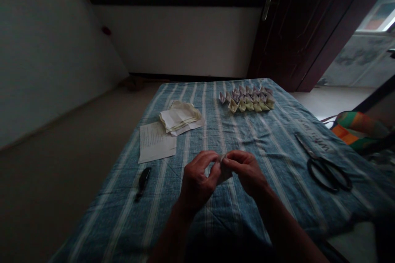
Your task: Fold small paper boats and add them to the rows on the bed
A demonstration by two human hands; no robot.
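Note:
My left hand [197,178] and my right hand [247,172] meet over the blue striped cloth [265,139] on the table. Both pinch a small folded piece of paper [222,167] between fingers and thumbs. The paper is mostly hidden by my fingers. Further back, several small folded paper shapes [247,98] stand in neat rows. To the left of my hands lies a stack of cut paper sheets [180,117] on top of a larger printed sheet [156,141].
Black scissors [324,164] lie on the cloth at the right. A dark pen-like tool [142,181] lies at the left near the cloth's edge. A colourful bundle [358,129] sits past the right edge. A dark door [305,24] stands behind.

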